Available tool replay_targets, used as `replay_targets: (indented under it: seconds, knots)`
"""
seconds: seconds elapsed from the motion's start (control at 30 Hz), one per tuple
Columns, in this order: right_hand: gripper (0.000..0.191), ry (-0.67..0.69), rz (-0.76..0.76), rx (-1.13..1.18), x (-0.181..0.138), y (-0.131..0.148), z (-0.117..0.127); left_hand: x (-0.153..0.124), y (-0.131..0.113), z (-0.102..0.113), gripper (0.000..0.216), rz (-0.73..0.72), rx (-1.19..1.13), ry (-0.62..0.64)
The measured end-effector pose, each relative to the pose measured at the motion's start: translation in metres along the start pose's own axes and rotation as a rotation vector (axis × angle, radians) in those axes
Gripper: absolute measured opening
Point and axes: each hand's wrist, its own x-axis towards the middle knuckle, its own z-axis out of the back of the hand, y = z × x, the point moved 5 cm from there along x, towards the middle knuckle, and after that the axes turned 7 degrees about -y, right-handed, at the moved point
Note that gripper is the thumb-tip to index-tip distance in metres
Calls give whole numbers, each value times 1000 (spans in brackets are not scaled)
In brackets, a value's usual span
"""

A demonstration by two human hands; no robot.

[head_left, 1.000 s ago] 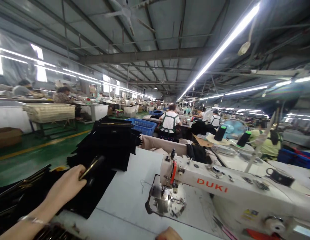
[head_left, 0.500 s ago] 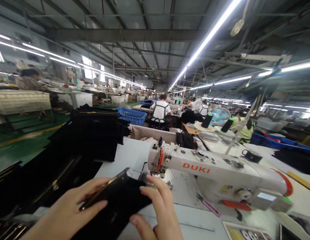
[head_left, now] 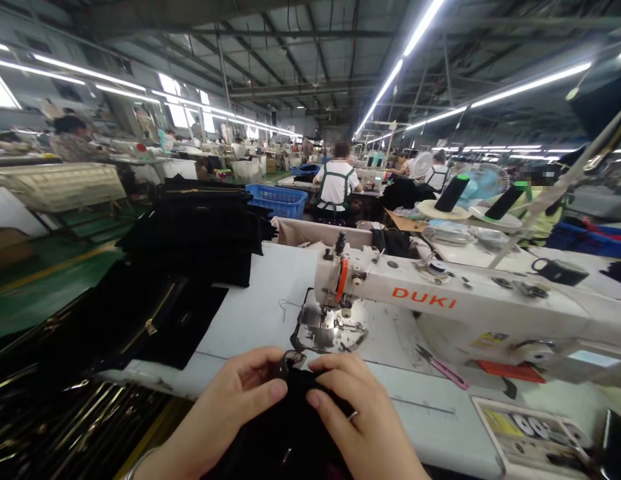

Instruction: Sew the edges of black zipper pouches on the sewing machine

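Note:
A black fabric piece (head_left: 285, 440) is held up between my two hands at the front edge of the sewing table (head_left: 240, 327). My left hand (head_left: 230, 407) pinches its upper left edge between thumb and fingers, beside a small clear, shiny strip at the top. On the other side, my right hand (head_left: 363, 413) is closed on the upper right edge, fingertips bent over the cloth. Just beyond the hands stands the sewing machine (head_left: 420, 290), its needle area and metal plate (head_left: 325, 330) uncovered by cloth. The lower part of the fabric runs out of view.
Stacked black pieces (head_left: 200, 220) lie at the left, with a zippered black piece (head_left: 163, 313) nearer. Pink-handled thread snips (head_left: 445, 370) rest right of the needle. A parts tray (head_left: 530, 440) sits front right. Thread cones (head_left: 453, 193) and a blue basket (head_left: 277, 200) stand farther back.
The fabric piece has turned and come down toward the table's front edge, away from the needle area. My right hand has gone from loosely spread fingers to gripping the cloth. The view has shifted.

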Motion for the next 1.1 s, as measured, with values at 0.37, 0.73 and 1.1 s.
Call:
replay_targets:
  seconds: [0.37,0.73,1.1]
  knots:
    - [12,20,-126,84,-3,-10,3,-4,10,11,25,64,-35,-172]
    - [15,-29,-221,117,-1,-10,3,-3,13,13,22,72,-6,-180]
    - [38,327,7,252,-6,-6,-39,50,-22,20,18,67,697,254]
